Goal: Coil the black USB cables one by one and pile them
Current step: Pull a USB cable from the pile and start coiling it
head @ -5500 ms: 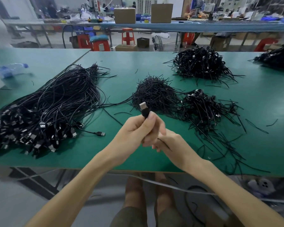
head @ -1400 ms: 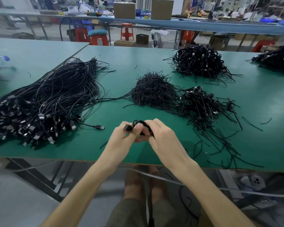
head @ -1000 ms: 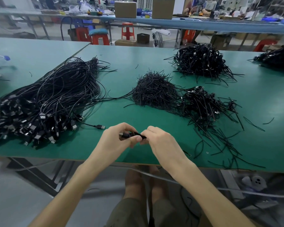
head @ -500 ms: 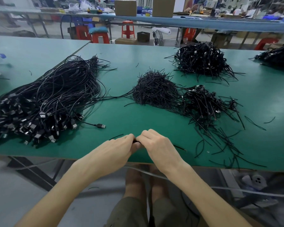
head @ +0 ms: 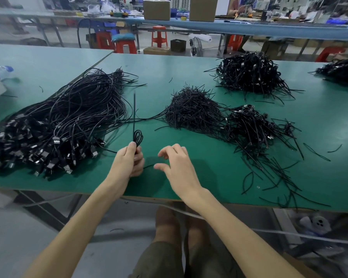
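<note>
So the cable (head: 138, 137) is a small tight black coil now, a few loops bunched into a skinny oval, with one thin straight tail poking straight up out of it. The left grip (head: 127, 163) has it pinched at the bottom between thumb and fingers, held up a bit above the tabletop (head: 189, 183), right by the near end of the big loose bundle (head: 58, 125) of uncoiled cables.

Half a second back both hands were squeezed together low down by the front edge with the cable hidden between them. Now they've split: the left has lifted the coil into view and the right grip (head: 179, 169) has let go, fingers relaxed and spread, hovering with nothing in it.

Room-wise, there's a bare green patch under and ahead of the hands, between the loose bundle on the left and the heap of short ties (head: 191, 113) in the middle. The pile of finished coils (head: 249, 125) sits touching that heap on its right, with a bigger pile (head: 247, 75) further back. The front edge runs just under both wrists. Stray ties (head: 269, 177) litter the right side near that edge, a few hanging over it.
</note>
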Motion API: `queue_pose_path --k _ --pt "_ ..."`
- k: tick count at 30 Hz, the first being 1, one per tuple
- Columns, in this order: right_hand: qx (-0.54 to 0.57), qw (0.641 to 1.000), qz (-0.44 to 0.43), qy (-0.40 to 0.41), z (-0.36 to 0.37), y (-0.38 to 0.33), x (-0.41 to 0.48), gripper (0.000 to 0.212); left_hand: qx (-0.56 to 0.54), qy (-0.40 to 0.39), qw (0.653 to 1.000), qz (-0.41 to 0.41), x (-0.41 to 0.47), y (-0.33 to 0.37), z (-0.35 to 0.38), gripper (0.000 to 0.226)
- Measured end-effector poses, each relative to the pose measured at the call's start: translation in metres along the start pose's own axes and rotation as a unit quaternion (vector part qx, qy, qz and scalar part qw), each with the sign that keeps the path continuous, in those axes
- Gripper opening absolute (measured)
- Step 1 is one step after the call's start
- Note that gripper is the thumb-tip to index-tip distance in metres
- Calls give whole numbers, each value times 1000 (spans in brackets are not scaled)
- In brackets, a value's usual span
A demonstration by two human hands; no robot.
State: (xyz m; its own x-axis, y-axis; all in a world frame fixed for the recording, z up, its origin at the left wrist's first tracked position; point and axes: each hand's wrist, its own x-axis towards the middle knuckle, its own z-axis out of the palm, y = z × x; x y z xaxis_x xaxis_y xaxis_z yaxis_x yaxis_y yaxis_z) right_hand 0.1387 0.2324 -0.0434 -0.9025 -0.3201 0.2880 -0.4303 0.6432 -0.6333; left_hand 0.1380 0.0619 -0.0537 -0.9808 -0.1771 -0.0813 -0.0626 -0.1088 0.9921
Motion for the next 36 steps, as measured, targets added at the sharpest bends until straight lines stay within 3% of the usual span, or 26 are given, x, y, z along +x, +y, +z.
queue_pose_path --k 3,7,11,14,17,19,22,24,28,36 --pt "-14 999 27 -29 17 -3 17 23 -32 -3 999 2 0 -3 -1 35" --pt "-51 998 20 -33 29 -3 22 7 12 -39 999 19 -6 -2 -1 35" --pt "-189 980 -44 -52 32 -2 23 12 34 -38 998 25 -9 3 3 35" --pt "-215 975 -43 -38 28 3 20 18 97 -30 993 53 -10 7 4 36" --pt "-98 994 52 13 9 18 16 12 163 -8 985 61 -8 7 4 36" --pt "23 987 146 59 -5 29 14 18 223 -2 973 59 -5 5 11 36" --pt "260 935 214 112 -16 40 9 11 328 -10 943 56 -1 -2 27 40" --pt "337 910 210 118 -17 45 4 10 390 -10 919 55 -1 -4 38 48" --pt "373 901 188 119 -13 48 -3 7 450 -32 888 90 0 -3 60 47" --pt "391 894 167 141 -10 50 -5 10 417 -55 898 129 3 -12 66 57"
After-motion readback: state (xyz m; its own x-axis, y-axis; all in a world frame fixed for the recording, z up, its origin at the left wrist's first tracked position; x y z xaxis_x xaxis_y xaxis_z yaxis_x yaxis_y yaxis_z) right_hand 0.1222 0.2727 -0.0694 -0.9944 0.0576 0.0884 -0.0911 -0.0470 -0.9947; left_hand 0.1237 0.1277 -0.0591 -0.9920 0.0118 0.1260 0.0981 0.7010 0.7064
